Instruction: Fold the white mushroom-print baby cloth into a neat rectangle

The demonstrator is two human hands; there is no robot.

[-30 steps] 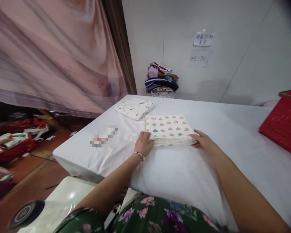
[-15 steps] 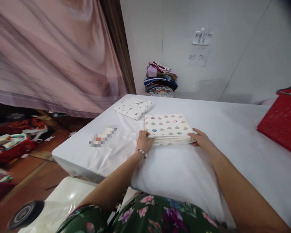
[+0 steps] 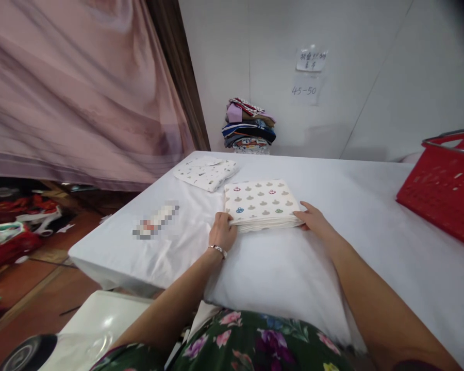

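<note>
A folded cream cloth (image 3: pixel 260 202) printed with small coloured shapes lies on the white table (image 3: pixel 371 216). My left hand (image 3: pixel 221 232) grips its near left corner, thumb on top and fingers curled under the edge. At the near right corner my right hand (image 3: pixel 312 219) rests with fingers closed against the cloth's edge. A bracelet sits on my left wrist.
Another folded white patterned garment (image 3: pixel 205 172) lies farther back on the left. A stack of folded clothes (image 3: pixel 248 126) stands against the wall. A red plastic basket (image 3: pixel 444 185) sits at the right. A pink curtain (image 3: pixel 77 87) hangs left; a white stool (image 3: pixel 96 324) is near my knees.
Both hands stay on the folded cloth's near corners. The camera has swung a little to the right, so everything sits slightly further left in view.
</note>
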